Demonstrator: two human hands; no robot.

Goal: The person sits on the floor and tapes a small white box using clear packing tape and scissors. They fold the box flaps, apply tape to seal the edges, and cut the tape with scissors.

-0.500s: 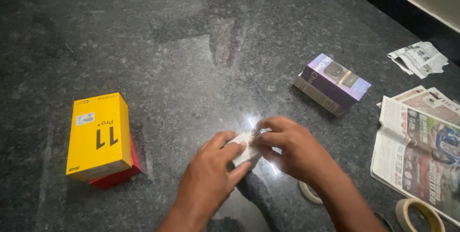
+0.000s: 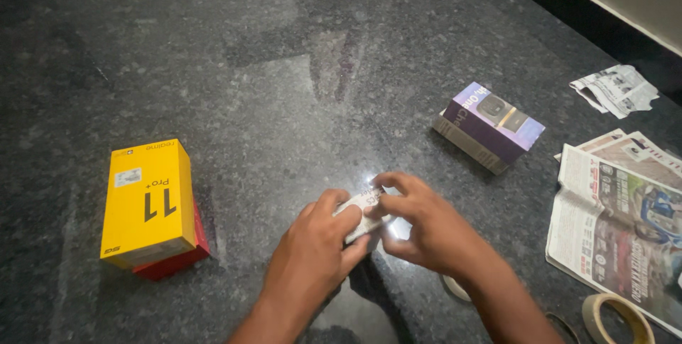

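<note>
a small paper-wrapped packet (image 2: pixel 362 210) sits low on the dark polished stone floor (image 2: pixel 284 67), pinched between two bare hands near the middle of the scene. the left hand (image 2: pixel 316 248) presses down on its near end with the fingers (image 2: pixel 341 222) curled closed over the wrapping, while the right hand (image 2: pixel 419 227) closes thumb and forefinger on the far edge, the rest of that hand loosely bent. the packet looks light and small enough for fingertips alone; its printed paper skin appears thin, easily creased or torn, and best held by the firmer edges of whatever is inside, which stays hidden. what the wrapping covers cannot be told. to the person's left, well apart, a yellow carton (image 2: pixel 147 202) lies flat on top of a red box (image 2: pixel 177 259), both shut, contents unseen. beyond the hands to the right, a purple box (image 2: pixel 490 125) rests closed on the floor, its contents also out of sight. at the right edge a folded newspaper (image 2: pixel 618 223) lies spread, with a crumpled scrap of newsprint (image 2: pixel 614 89) farther back near the wall. a roll of masking tape (image 2: pixel 616 317) sits at the lower right beside the newspaper, and another tape roll (image 2: pixel 455 288) peeks out from under the right forearm.
</note>
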